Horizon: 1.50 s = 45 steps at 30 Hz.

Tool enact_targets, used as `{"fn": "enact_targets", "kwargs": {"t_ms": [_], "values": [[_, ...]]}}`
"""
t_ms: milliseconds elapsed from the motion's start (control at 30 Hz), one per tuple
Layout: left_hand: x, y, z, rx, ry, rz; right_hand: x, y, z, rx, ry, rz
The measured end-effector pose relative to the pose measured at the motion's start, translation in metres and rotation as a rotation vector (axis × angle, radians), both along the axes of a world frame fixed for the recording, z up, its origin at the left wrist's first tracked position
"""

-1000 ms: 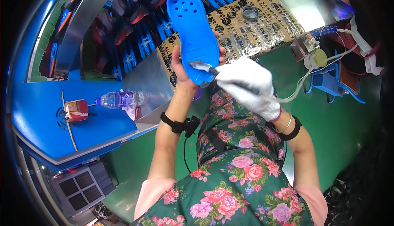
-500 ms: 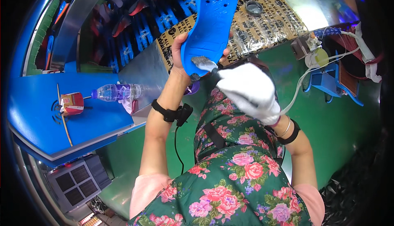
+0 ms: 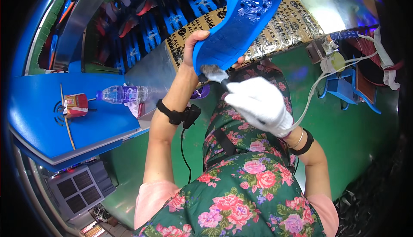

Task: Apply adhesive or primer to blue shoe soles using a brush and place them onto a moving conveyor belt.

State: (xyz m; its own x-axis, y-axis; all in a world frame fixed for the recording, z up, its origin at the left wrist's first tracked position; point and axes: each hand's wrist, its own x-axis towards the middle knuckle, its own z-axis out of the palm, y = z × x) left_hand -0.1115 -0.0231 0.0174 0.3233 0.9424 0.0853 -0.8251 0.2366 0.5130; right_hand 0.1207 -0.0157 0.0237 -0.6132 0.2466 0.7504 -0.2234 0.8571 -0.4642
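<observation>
A blue shoe sole point(image 3: 228, 34) with small round holes near its far end is in my left hand point(image 3: 192, 47). That hand is closed around its near end, thumb at the left edge and fingertips showing at the right edge. The upper face of the sole looks wet and shiny in places. My right hand point(image 3: 260, 103), in a white glove, is closed on the dark handle of a brush point(image 3: 214, 72). The grey bristles touch the near end of the sole.
Behind the sole lies a tape-covered cardboard sheet point(image 3: 297, 21) on the metal bench edge. Beyond is a blue-slatted conveyor point(image 3: 172, 19) carrying dark and red shoe parts. At left, a plastic bottle point(image 3: 118, 94), red carton point(image 3: 76, 105) and thin stick point(image 3: 69, 127) lie. A blue stool point(image 3: 342, 86) stands right.
The sole has tilted and swung its far end to the right, now covering the small round dish on the cardboard. The brush and my right hand have shifted slightly with it.
</observation>
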Motion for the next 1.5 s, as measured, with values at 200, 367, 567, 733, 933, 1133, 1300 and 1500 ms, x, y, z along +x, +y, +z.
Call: {"fn": "enact_targets", "kwargs": {"t_ms": [200,367,567,733,933,1133,1300,1500], "values": [[-0.008,-0.005,-0.008,0.006,0.012,-0.059,0.008,0.004,0.015,-0.349,-0.035,0.101],[-0.015,-0.002,-0.007,-0.002,0.26,-0.093,0.005,0.01,0.001,0.009,-0.037,0.045],[-0.015,-0.001,-0.009,-0.014,0.157,-0.083,0.005,0.015,0.011,-0.395,0.032,0.083],[-0.02,0.0,-0.009,-0.006,0.203,-0.025,-0.004,0.009,0.015,-0.347,-0.033,0.144],[-0.01,0.005,-0.018,-0.024,-0.031,0.07,-0.02,0.007,0.005,-0.786,0.021,0.119],[-0.003,-0.011,-0.017,-0.191,-0.078,0.313,-0.018,0.04,0.015,-0.631,0.059,-0.032],[0.012,-0.02,-0.035,-0.144,-0.166,0.185,-0.027,0.083,0.042,-0.18,0.152,-0.28],[-0.003,-0.031,-0.016,-0.177,-0.092,0.322,-0.031,0.07,0.041,-0.314,0.12,-0.053]]}}
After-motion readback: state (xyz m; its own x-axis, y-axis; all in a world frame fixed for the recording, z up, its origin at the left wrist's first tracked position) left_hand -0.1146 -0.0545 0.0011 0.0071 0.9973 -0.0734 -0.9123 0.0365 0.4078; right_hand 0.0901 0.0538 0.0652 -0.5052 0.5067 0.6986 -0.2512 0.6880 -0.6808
